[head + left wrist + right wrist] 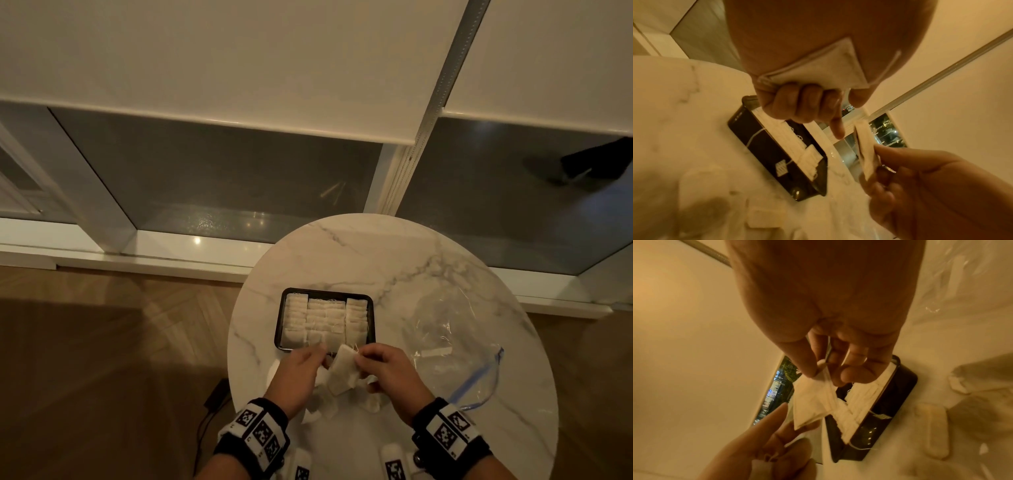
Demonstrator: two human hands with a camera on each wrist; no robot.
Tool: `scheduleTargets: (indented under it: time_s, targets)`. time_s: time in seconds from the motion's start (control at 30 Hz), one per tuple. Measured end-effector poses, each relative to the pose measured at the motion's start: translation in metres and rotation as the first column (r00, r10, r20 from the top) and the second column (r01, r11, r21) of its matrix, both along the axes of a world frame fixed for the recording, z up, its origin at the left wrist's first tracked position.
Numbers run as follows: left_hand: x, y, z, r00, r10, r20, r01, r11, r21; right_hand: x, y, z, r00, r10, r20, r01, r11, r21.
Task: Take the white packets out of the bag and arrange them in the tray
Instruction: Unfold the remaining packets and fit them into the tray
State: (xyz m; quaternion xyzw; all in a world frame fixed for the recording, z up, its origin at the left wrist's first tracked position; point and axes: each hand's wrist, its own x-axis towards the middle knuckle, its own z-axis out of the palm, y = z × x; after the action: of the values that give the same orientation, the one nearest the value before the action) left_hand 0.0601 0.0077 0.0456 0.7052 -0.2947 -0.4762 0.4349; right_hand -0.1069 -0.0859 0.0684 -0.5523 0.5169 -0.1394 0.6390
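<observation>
A black tray [279, 329] on the round marble table holds rows of white packets [325, 318]; it also shows in the wrist views as the tray [756, 146] and the tray [896, 395]. Just in front of it, my right hand [363, 359] pinches a white packet [342, 371] by its top between thumb and fingers; the right wrist view shows this packet [813, 404] hanging above the tray's near end. My left hand [318, 356] grips another packet [818, 69] against the palm, index finger [838, 128] extended. A clear zip bag [445, 335] lies to the right.
Loose white packets [322, 407] lie on the table under and near my hands, with more loose packets [935, 426] beside the tray. The table edge [236, 377] is close on the left. A window sill and glass stand beyond the table; a cable lies on the wooden floor.
</observation>
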Motion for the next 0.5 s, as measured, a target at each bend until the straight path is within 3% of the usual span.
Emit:
scheduleTargets:
  time_s: [0.07, 0.17, 0.27, 0.37, 0.5]
  targets:
    - [0.015, 0.001, -0.015, 0.967, -0.026, 0.252, 0.004, 0.996, 0.089, -0.001, -0.003, -0.01, 0.996, 0.025, -0.087, -0.031, 0.998, -0.058]
    - [0.04, 0.0, -0.038, 0.81, -0.151, 0.567, 0.024, 0.974, 0.224, -0.002, -0.019, -0.022, 0.985, -0.022, -0.173, 0.001, 0.993, -0.122]
    - [0.055, -0.006, -0.056, 0.72, -0.246, 0.649, 0.071, 0.956, 0.284, -0.001, -0.043, -0.031, 0.96, -0.041, -0.276, -0.022, 0.975, -0.22]
    - [0.062, -0.012, -0.07, 0.66, -0.336, 0.672, 0.118, 0.93, 0.349, 0.013, -0.067, -0.037, 0.88, 0.025, -0.474, -0.218, 0.908, -0.358]
    - [0.062, -0.013, -0.078, 0.638, -0.362, 0.679, 0.133, 0.921, 0.366, 0.033, -0.091, -0.042, 0.78, 0.142, -0.609, -0.419, 0.842, -0.34]
